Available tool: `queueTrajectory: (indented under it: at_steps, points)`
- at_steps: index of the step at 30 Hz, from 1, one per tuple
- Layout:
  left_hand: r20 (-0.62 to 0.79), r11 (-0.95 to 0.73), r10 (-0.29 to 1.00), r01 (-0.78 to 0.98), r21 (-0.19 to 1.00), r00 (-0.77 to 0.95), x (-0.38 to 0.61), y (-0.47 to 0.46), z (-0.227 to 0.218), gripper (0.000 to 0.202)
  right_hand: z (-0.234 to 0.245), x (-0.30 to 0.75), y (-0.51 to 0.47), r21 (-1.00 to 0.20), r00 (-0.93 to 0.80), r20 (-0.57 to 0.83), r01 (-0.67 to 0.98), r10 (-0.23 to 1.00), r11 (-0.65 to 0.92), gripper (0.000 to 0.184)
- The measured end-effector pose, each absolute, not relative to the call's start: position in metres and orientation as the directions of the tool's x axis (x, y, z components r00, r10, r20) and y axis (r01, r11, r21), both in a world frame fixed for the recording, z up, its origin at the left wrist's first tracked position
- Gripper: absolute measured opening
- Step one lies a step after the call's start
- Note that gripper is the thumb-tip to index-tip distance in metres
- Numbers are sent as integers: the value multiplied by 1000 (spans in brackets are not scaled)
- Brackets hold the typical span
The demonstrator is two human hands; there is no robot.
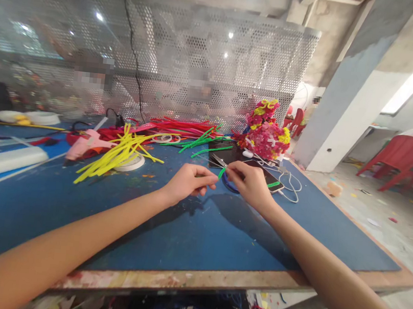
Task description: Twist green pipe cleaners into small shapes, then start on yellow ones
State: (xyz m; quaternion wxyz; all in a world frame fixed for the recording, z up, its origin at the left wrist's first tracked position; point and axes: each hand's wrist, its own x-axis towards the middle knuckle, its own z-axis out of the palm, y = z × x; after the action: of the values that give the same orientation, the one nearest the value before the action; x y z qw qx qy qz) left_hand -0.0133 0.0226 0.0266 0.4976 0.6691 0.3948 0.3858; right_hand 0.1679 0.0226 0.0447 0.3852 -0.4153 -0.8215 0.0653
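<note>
My left hand is closed in a pinch on one end of a short green pipe cleaner, held above the blue table mat. My right hand is closed too; scissors with a blue handle loop sit in it, and their blades point left at the green piece. A second bit of green sticks out to the right of that hand. Both hands meet just in front of a dark phone.
A heap of yellow pipe cleaners, a pink glue gun, red and green pipe cleaners and a bunch of pipe-cleaner flowers lie behind. White earphone cable runs by the phone. A perforated metal screen backs the table; red chairs stand at right.
</note>
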Motion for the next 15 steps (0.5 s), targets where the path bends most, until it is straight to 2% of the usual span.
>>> queueTrajectory:
  at_steps: [2,4,7,10,12,15]
  points:
    - [62,-87,897,36,996,437,-12,27,22,28,49,169,22,-590,-312,546,515,777,622,19]
    - [55,-57,886,-9,998,461,-17,36,20,27,53,171,21,-710,-327,467,415,822,569,21]
    - [69,-105,871,46,993,487,-29,49,23,26,57,176,21,-762,-444,352,376,824,528,23]
    - [75,-215,851,215,953,520,-38,50,33,25,58,180,21,-686,-636,241,423,733,592,20]
    - [118,-326,847,331,886,518,-38,43,39,25,57,179,21,-577,-721,185,471,668,668,16]
    - [252,-475,827,385,791,503,-30,28,44,22,51,177,24,-373,-704,231,573,671,730,14]
